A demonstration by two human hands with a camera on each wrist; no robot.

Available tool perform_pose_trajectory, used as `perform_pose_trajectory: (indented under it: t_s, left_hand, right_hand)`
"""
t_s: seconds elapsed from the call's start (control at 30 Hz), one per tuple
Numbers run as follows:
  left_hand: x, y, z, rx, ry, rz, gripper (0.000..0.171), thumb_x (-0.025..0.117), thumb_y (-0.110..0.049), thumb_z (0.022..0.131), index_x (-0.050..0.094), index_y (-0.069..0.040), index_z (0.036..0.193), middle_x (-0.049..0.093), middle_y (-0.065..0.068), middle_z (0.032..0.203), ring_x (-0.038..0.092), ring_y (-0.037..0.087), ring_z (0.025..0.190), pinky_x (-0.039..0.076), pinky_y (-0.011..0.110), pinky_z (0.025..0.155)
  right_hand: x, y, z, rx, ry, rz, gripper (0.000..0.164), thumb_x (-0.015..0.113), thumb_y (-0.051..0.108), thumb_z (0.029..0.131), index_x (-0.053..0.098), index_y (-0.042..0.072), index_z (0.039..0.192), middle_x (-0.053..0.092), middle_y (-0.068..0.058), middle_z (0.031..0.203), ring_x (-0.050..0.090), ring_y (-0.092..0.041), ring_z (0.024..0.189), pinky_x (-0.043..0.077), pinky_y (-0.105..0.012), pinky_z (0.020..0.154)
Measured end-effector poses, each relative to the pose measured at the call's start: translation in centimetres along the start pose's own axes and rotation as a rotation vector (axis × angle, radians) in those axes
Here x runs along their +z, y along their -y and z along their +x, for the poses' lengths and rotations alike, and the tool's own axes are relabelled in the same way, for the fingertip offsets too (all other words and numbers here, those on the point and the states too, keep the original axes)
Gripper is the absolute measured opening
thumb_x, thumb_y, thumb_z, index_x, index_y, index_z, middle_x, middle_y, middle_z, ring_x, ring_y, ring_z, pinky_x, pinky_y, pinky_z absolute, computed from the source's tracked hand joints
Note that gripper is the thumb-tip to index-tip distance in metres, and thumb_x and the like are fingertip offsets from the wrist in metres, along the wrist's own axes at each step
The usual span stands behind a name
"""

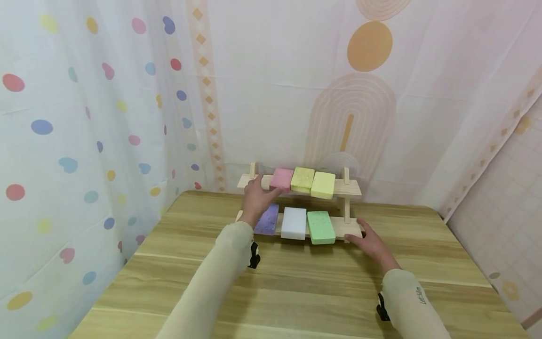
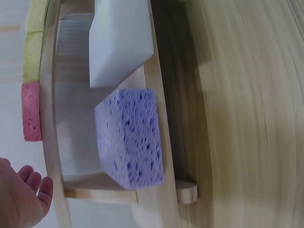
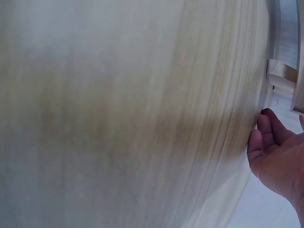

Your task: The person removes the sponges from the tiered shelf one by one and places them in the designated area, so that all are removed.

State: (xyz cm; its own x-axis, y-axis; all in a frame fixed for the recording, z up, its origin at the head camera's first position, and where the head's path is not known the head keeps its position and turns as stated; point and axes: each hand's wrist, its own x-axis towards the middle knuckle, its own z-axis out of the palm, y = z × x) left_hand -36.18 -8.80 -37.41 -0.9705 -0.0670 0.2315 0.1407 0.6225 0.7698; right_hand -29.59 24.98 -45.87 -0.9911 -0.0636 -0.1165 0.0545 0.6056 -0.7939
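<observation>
A two-tier wooden rack (image 1: 349, 187) stands on the table. On its upper tier are a pink sponge (image 1: 281, 178), a darker yellow sponge (image 1: 303, 179) and a pale yellow sponge (image 1: 323, 185). The lower tier bears a purple sponge (image 2: 128, 137), a white sponge (image 1: 294, 223) and a green sponge (image 1: 321, 227). My left hand (image 1: 257, 197) is at the upper tier's left end, thumb near the pink sponge; contact is unclear. Loosely bent fingers (image 2: 34, 180) show in the left wrist view. With thumb and forefinger, my right hand (image 1: 374, 244) grips the lower tier's right end.
Wood-grain table (image 1: 296, 287) spreads in front of the rack. A patterned curtain (image 1: 271, 103) hangs close behind it, and a dotted curtain (image 1: 84, 141) hangs on the left. Pale patterned cloth (image 1: 504, 226) covers the right side.
</observation>
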Motion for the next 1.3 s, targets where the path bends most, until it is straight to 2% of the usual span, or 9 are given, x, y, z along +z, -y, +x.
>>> perform_pose_trajectory:
  t_s: [0.27, 0.6, 0.83, 1.13, 1.3]
  left_hand:
    - [1.6, -0.5, -0.2, -0.048, -0.057, -0.101, 0.088, 0.075, -0.048, 0.084, 0.037, -0.007, 0.151, 0.041, 0.019, 0.143, 0.038, 0.034, 0.133, 0.038, 0.050, 0.107]
    - [3.1, 0.2, 0.2, -0.069, -0.100, -0.129, 0.089, 0.077, -0.050, 0.082, 0.040, -0.006, 0.149, 0.043, 0.017, 0.137, 0.042, 0.031, 0.125, 0.042, 0.046, 0.103]
    - [3.8, 0.2, 0.4, -0.060, -0.141, -0.113, 0.087, 0.078, -0.049, 0.081, 0.042, -0.002, 0.145, 0.039, 0.021, 0.140, 0.040, 0.034, 0.129, 0.041, 0.048, 0.104]
    - [4.5, 0.4, 0.5, -0.043, -0.209, -0.086, 0.083, 0.081, -0.047, 0.079, 0.048, 0.001, 0.139, 0.042, 0.021, 0.136, 0.040, 0.034, 0.125, 0.041, 0.047, 0.100]
    - [4.9, 0.2, 0.6, -0.041, -0.228, -0.075, 0.083, 0.082, -0.047, 0.078, 0.050, 0.002, 0.137, 0.044, 0.021, 0.134, 0.041, 0.034, 0.123, 0.041, 0.047, 0.100]
  right_hand:
    - [0.1, -0.2, 0.2, 0.009, -0.006, 0.023, 0.092, 0.060, 0.050, 0.096, 0.008, 0.008, 0.159, 0.023, -0.036, 0.153, 0.023, -0.052, 0.140, 0.023, -0.065, 0.110]
    - [0.2, -0.3, 0.0, 0.005, -0.007, 0.038, 0.092, 0.059, 0.050, 0.096, 0.008, 0.008, 0.159, 0.024, -0.036, 0.153, 0.025, -0.051, 0.139, 0.025, -0.064, 0.109]
    - [0.3, -0.4, 0.2, 0.014, -0.011, 0.048, 0.091, 0.060, 0.049, 0.096, 0.008, 0.008, 0.159, 0.027, -0.037, 0.151, 0.028, -0.050, 0.139, 0.026, -0.063, 0.110]
    - [0.4, -0.4, 0.0, 0.001, -0.023, 0.034, 0.092, 0.060, 0.050, 0.095, 0.010, 0.007, 0.159, 0.028, -0.038, 0.150, 0.030, -0.050, 0.137, 0.029, -0.062, 0.108]
    - [0.2, -0.4, -0.1, 0.002, -0.030, 0.025, 0.095, 0.060, 0.054, 0.094, 0.009, 0.006, 0.158, 0.024, -0.038, 0.151, 0.026, -0.053, 0.138, 0.026, -0.064, 0.109]
